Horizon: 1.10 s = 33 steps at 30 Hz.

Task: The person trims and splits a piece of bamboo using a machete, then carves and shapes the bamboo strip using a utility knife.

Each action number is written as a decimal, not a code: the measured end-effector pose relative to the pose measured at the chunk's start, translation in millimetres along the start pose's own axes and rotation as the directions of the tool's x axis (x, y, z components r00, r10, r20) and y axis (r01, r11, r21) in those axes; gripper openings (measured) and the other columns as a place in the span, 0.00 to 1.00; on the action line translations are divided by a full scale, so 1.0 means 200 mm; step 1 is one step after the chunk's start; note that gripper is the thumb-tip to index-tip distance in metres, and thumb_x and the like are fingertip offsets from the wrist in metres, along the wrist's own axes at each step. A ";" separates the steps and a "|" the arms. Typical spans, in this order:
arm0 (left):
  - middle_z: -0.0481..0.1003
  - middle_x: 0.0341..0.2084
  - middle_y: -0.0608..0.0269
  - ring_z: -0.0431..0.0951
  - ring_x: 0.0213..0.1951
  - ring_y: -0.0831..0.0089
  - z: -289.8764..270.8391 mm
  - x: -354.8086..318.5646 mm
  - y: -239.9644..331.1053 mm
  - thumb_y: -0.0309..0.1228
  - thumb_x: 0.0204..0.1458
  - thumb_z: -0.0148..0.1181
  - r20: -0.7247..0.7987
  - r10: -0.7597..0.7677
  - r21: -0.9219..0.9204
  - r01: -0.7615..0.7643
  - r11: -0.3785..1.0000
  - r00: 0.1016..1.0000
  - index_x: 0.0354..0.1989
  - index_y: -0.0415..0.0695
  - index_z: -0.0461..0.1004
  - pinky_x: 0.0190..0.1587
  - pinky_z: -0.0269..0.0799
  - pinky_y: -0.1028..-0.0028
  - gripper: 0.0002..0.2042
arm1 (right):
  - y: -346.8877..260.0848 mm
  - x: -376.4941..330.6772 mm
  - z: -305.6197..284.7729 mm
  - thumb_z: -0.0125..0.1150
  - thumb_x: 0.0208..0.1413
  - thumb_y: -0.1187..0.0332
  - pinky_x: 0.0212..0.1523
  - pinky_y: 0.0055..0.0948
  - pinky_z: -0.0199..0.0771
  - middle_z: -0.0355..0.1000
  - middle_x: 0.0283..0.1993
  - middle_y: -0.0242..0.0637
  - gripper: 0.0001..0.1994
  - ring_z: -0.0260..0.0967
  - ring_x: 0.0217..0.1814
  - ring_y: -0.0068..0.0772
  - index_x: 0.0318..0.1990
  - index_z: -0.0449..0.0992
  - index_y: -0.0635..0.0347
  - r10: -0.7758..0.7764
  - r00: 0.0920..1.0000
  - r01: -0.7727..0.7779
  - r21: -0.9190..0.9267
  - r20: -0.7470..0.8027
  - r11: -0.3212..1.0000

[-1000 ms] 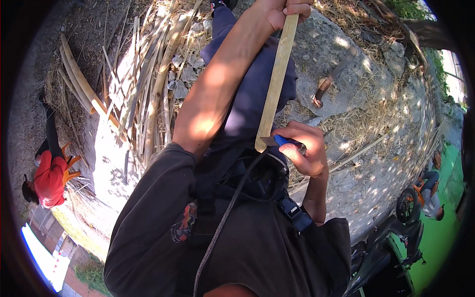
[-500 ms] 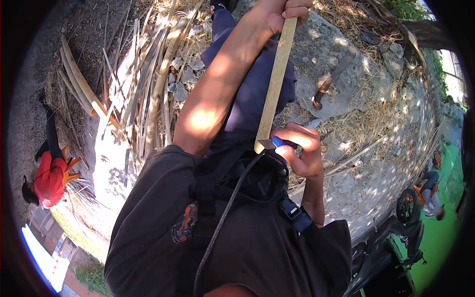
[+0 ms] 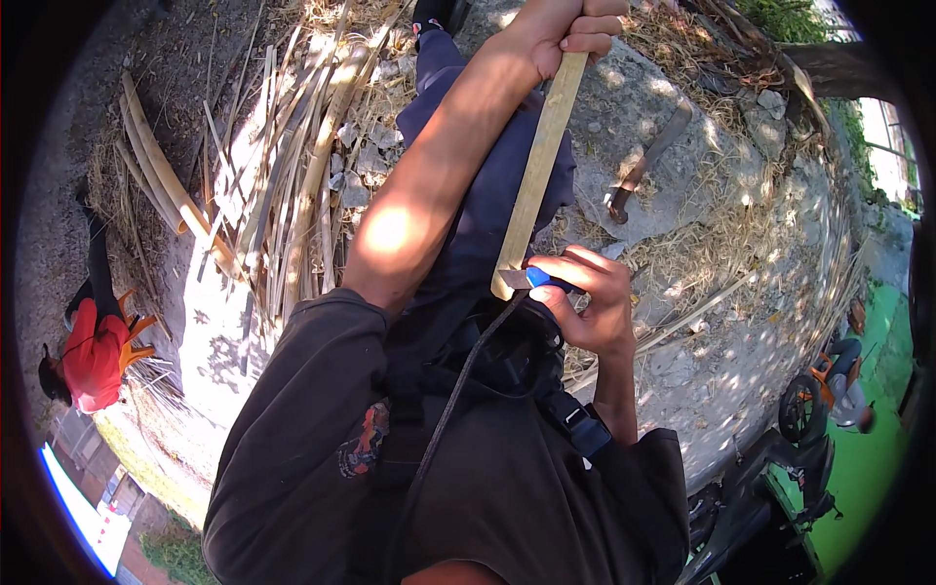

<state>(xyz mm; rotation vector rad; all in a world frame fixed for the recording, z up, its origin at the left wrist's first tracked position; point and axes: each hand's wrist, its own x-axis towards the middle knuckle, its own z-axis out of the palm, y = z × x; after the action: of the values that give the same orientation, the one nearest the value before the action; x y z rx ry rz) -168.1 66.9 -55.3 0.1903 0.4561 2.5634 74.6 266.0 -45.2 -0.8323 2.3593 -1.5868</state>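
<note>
bamboo strips [image 3: 283, 185] left of leg | machete [image 3: 648, 161] right of bamboo slat [image 3: 536, 166]

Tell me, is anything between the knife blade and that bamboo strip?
Nothing visible. The right hand holds the blue-handled knife with its blade right at the lower end of the bamboo strip, which the left hand grips at the top.

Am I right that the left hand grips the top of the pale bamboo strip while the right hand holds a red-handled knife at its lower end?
Not quite: the head view shows a blue-handled knife, not red. The left hand grips the pale bamboo strip at its top; the right hand holds the knife.
</note>
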 end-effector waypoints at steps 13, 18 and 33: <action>0.51 0.15 0.78 0.48 0.11 0.86 0.07 -0.03 0.00 0.50 0.75 0.36 0.017 -0.037 0.058 0.036 0.998 0.999 0.31 0.54 0.57 0.08 0.46 0.81 0.19 | -0.04 0.02 0.03 0.77 0.44 0.68 0.26 0.32 0.69 0.82 0.35 0.31 0.16 0.69 0.24 0.35 0.44 0.85 0.49 -0.045 0.998 0.035 -0.233 -0.036 0.972; 0.50 0.15 0.78 0.48 0.11 0.86 0.05 -0.01 0.00 0.49 0.75 0.35 0.010 -0.027 0.033 0.026 0.999 1.000 0.31 0.54 0.57 0.08 0.46 0.81 0.19 | -0.06 0.02 0.04 0.77 0.43 0.68 0.26 0.33 0.68 0.79 0.32 0.30 0.15 0.68 0.23 0.34 0.42 0.86 0.50 -0.058 0.995 0.036 -0.256 -0.078 0.966; 0.50 0.15 0.77 0.48 0.10 0.85 0.02 -0.02 0.00 0.49 0.75 0.35 -0.005 -0.016 0.054 0.016 0.998 1.000 0.30 0.54 0.57 0.08 0.47 0.80 0.20 | -0.01 0.12 -0.02 0.75 0.48 0.64 0.27 0.33 0.69 0.72 0.26 0.35 0.13 0.71 0.25 0.36 0.42 0.86 0.56 -0.021 0.994 -0.010 -0.279 -0.106 0.960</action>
<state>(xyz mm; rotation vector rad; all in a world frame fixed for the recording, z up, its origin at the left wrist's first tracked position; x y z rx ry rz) -164.5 66.1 -52.0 0.1997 0.5275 2.5382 54.8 255.5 -37.4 -0.8226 2.7049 -1.3498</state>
